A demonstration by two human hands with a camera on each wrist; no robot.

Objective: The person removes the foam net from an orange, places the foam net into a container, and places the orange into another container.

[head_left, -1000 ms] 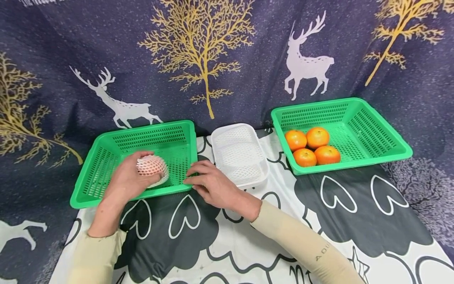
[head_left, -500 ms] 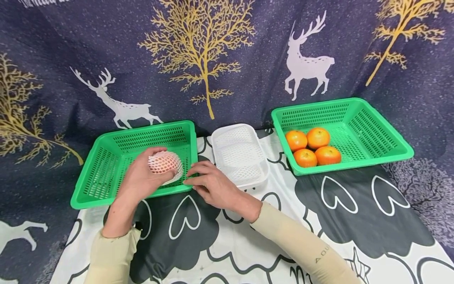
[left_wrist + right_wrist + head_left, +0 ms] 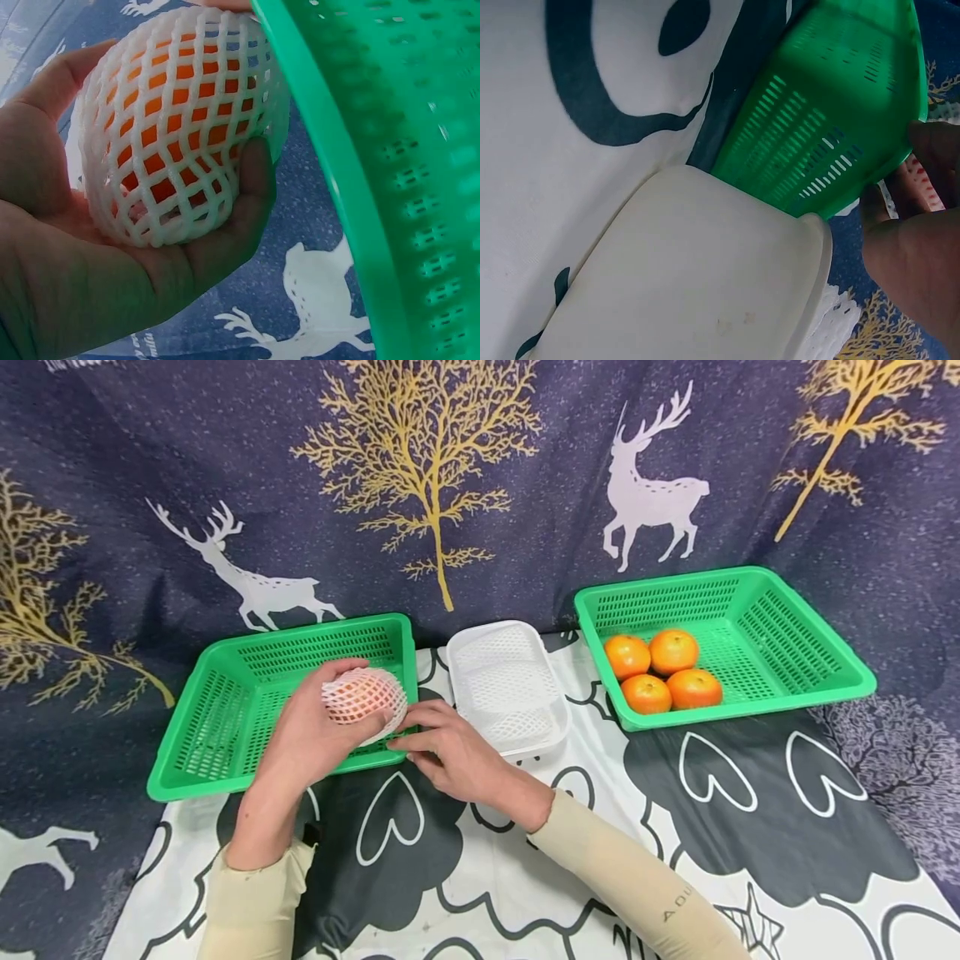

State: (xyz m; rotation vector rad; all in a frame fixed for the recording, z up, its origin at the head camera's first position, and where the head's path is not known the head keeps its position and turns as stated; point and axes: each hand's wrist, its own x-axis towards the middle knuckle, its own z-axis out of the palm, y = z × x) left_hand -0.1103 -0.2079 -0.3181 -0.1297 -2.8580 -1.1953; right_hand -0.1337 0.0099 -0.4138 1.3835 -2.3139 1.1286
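My left hand (image 3: 311, 731) grips an orange (image 3: 365, 697) wrapped in a white foam net, over the right side of the left green basket (image 3: 213, 718). In the left wrist view the orange (image 3: 176, 127) shows through the mesh, with fingers curled around it and the basket wall (image 3: 390, 180) close by. At the basket's front right corner, my right hand (image 3: 450, 756) pinches the rim. The right wrist view has its fingers (image 3: 934, 146) at the green rim, with a bit of the netted fruit behind them. The two hands nearly meet.
Between the baskets lies a white tray (image 3: 564, 710) with white foam nets (image 3: 510, 685) in it. A second green basket (image 3: 795, 693) at the right holds several bare oranges (image 3: 672, 651) in its left part. A patterned curtain (image 3: 525, 510) hangs behind.
My left hand has carried the netted orange rightward through the basket, up to the right hand. My right hand has stayed at the basket's corner.
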